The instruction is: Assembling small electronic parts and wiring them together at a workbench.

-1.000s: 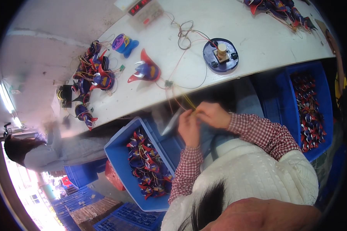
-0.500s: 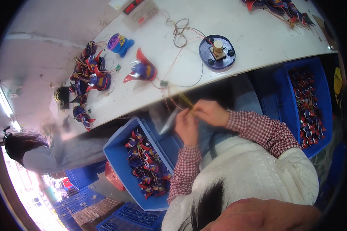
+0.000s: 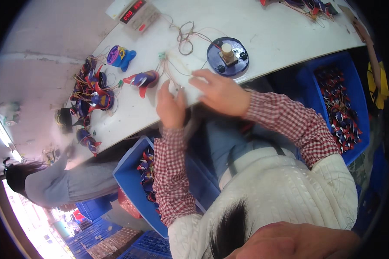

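Note:
Over the front edge of the white table, my left hand (image 3: 171,107) has its finger and thumb apart, beside thin wires (image 3: 167,71) that lead to a small green circuit board (image 3: 162,56). Nothing plainly sits in its grip. To its right, my right hand (image 3: 224,94) is open, fingers stretched to the left, and appears to hold nothing. Just beyond the left hand lies a red and purple horned toy part (image 3: 145,80). A dark round base (image 3: 242,67) with a brass-coloured knob (image 3: 227,49) rests past my right hand.
A power supply (image 3: 136,17) with a red display stands at the back. Several horned parts (image 3: 97,88) pile up on the left, near a blue and purple spool (image 3: 119,57). Blue bins (image 3: 134,172) flank me below the table. A person (image 3: 69,181) sits at left.
Both hands have parted and moved from below the table edge up over the tabletop, the left one farther left. The circuit board has shifted up and left; the horned part has turned.

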A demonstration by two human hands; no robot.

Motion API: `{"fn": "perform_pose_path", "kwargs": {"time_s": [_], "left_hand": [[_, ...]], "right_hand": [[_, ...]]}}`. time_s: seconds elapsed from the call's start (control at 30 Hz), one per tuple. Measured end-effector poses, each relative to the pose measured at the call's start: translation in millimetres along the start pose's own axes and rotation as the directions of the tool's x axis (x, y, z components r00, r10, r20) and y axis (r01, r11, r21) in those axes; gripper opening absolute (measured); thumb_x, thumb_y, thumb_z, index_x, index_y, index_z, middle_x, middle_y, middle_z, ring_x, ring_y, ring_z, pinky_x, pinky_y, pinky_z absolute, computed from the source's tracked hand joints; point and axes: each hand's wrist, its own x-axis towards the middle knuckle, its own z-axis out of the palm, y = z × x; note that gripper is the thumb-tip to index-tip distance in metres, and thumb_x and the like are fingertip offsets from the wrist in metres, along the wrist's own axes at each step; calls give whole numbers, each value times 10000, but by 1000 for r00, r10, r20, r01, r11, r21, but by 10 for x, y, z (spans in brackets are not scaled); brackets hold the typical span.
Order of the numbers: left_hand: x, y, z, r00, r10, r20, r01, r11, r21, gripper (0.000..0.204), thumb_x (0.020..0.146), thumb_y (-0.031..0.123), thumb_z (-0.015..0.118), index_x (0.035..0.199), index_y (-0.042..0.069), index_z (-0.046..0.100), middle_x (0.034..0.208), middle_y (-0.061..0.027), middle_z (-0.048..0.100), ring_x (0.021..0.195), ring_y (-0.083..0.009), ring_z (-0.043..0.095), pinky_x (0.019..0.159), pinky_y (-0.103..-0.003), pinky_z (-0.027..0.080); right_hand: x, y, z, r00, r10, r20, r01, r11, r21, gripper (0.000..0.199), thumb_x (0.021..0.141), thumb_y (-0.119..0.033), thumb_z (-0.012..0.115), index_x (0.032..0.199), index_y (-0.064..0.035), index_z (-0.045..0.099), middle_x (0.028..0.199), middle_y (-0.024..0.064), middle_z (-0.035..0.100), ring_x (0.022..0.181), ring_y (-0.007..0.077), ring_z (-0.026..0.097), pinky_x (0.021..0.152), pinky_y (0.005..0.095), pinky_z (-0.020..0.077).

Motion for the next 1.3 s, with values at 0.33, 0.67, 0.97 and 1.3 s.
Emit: {"fn": "perform_pose_path", "kwargs": {"time_s": [0.33, 0.67, 0.97, 1.3], "left_hand": [[193, 712, 757, 819, 556, -141, -549, 831, 90, 875, 639, 379, 777, 1290, -59, 391, 1227, -213, 436, 1102, -357, 430, 979, -482, 299], [332, 661, 1053, 837, 532, -129, -510, 844, 167, 931, 617, 497, 767, 1270, -53, 395, 1193, -195, 453, 1086, -331, 434, 947, -439, 254], [116, 636, 675, 832, 518, -201, -531, 847, -12, 756, 664, 397, 763, 1206, -23, 444, 1177, -191, 460, 1108, -352, 429, 999, -489, 281], [110, -618, 38, 978, 7, -209, 39, 976, 215, 611, 816, 440, 645, 1184, -35, 537, 1314, -250, 389, 1236, -394, 355, 1029, -480, 300]], "right_hand": [[137, 910, -482, 984, 146, -102, -131, 982, 139, 413, 755, -136, 715, 1124, -45, 554, 1031, 74, 523, 762, 161, 524, 640, 232, 438], [21, 842, -418, 1000, -5, -15, 3, 993, -114, 197, 764, -131, 695, 911, -53, 590, 886, 63, 570, 695, 191, 545, 638, 253, 467], [442, 1433, -844, 943, 330, -49, -314, 928, 201, 120, 818, -135, 651, 881, -40, 612, 834, 50, 583, 677, 131, 536, 599, 232, 452], [454, 1900, -881, 888, 446, -114, -424, 889, 172, 381, 806, -287, 683, 977, 40, 587, 804, 130, 626, 636, 222, 611, 551, 281, 490]]}}
